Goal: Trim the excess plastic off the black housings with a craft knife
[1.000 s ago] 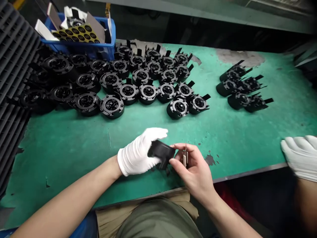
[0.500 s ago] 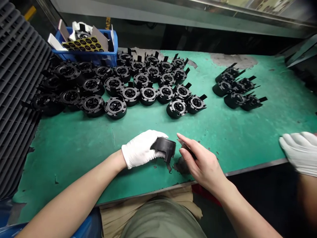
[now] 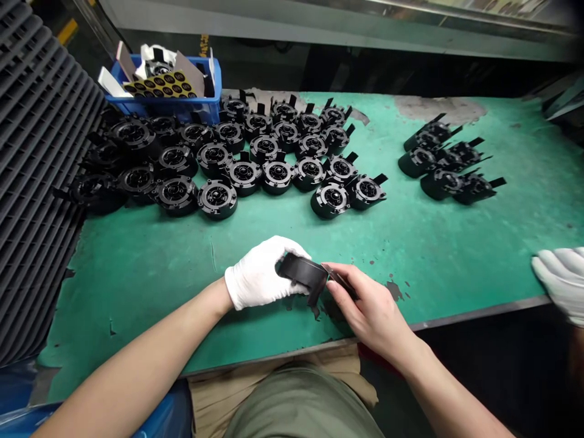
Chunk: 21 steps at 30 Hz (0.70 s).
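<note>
In a white glove, my left hand (image 3: 267,274) is wrapped round a black round housing (image 3: 301,271) above the green mat, near its front edge. The housing is tilted, with a tab pointing down. My bare right hand (image 3: 365,298) pinches a thin dark tool with a metal tip (image 3: 340,281). That tip touches the right rim of the housing. Beyond my hands, many similar black housings (image 3: 218,198) stand in rows on the mat, their ribbed faces up.
A blue bin (image 3: 212,109) at the back left holds boards and a yellow sticker sheet (image 3: 164,85). Another group of housings (image 3: 440,182) stands at the right. A grey ridged panel (image 3: 41,182) borders the left side. Another person's gloved hand (image 3: 561,280) rests at the right edge.
My right hand has brought the tool leftward against the housing's rim. The housing has tilted in my left hand. The view has shifted slightly, and the other person's hand lies further right in it.
</note>
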Tool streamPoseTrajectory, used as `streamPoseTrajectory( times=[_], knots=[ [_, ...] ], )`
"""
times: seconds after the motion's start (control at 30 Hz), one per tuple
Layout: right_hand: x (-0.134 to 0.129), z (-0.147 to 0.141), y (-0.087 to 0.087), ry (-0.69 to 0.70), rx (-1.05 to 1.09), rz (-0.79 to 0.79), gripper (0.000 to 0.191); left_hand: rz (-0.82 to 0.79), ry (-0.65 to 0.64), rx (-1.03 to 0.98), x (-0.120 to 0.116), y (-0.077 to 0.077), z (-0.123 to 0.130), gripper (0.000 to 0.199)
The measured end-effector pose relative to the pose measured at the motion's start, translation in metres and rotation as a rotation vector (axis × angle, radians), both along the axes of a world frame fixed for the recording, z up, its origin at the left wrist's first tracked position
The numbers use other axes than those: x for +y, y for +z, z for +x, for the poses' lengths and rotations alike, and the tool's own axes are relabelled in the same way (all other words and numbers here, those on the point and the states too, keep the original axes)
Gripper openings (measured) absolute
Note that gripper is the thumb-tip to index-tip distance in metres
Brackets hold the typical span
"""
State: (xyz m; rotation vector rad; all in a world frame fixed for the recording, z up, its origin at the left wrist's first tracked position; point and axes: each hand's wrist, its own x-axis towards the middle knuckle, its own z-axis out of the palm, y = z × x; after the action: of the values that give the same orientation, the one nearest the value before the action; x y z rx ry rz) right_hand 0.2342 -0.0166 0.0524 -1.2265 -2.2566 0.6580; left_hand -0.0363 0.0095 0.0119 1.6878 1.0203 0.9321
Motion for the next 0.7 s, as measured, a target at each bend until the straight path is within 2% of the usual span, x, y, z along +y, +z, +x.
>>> streamPoseTrajectory(
  times=[0.13, 0.2, 0.33, 0.43, 0.6, 0.7],
  knots=[
    [0.0, 0.002, 0.0, 0.024, 0.001, 0.025, 0.026, 0.201, -0.089, -0.04, 0.001, 0.003, -0.004, 0.041],
    [0.001, 0.005, 0.002, 0.004, -0.004, 0.067, 0.03, 0.257, -0.088, -0.04, 0.0, 0.001, -0.004, 0.043],
    [0.002, 0.01, 0.006, 0.029, -0.042, 0.136, 0.044, 0.21, -0.057, 0.035, -0.005, -0.002, 0.0, 0.066],
    [0.003, 0.009, 0.008, 0.052, -0.078, 0.185, 0.05, 0.163, -0.057, 0.084, -0.008, -0.003, 0.001, 0.072],
    [0.012, -0.001, 0.014, 0.106, -0.088, 0.223, 0.03, 0.169, -0.044, 0.152, -0.012, -0.007, 0.0, 0.082],
    [0.02, -0.004, 0.019, 0.161, -0.136, 0.244, 0.026, 0.191, -0.044, 0.152, -0.014, -0.01, 0.0, 0.09]
  ],
)
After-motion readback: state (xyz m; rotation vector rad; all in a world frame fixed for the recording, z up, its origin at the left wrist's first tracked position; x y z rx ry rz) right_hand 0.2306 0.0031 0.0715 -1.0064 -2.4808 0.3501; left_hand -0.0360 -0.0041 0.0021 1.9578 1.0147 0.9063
